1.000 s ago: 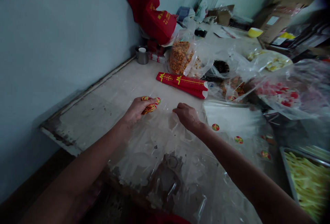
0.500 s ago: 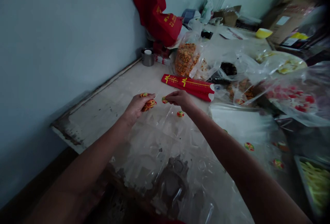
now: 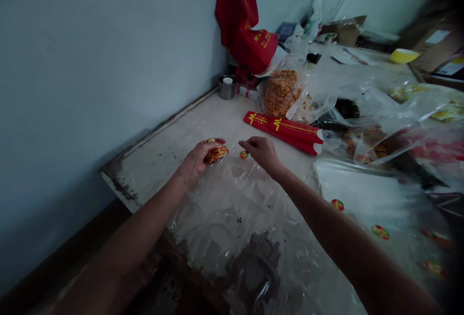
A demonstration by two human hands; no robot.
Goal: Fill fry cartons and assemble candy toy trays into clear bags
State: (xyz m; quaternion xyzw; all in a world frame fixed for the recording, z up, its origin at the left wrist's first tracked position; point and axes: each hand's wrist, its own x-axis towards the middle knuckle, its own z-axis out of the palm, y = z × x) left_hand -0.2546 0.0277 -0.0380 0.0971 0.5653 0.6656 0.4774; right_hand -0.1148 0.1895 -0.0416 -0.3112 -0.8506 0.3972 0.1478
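My left hand (image 3: 203, 156) is closed around a bundle of small round red-and-yellow labels (image 3: 216, 154), held above the table. Close by on the right, my right hand (image 3: 264, 153) has its thumb and fingers pinched together. One round label (image 3: 244, 154) shows just under those fingertips, over the clear plastic bags (image 3: 217, 237) spread on the table. I cannot tell whether the fingers still grip it. Further right, more labels such as a red-and-green one (image 3: 337, 205) and another label (image 3: 380, 232) lie on clear plastic.
A folded red packet (image 3: 282, 131) lies beyond my hands. Behind it stand a metal cup (image 3: 226, 89), a bag of orange snacks (image 3: 282, 93) and a red cloth bag (image 3: 246, 35) by the wall. A stack of clear bags (image 3: 357, 179) sits at right. Table edge (image 3: 119, 194) at left.
The view has shifted left, so things sit further right. My right hand's label has gone from between its fingertips to under them. My left hand keeps its bundle.
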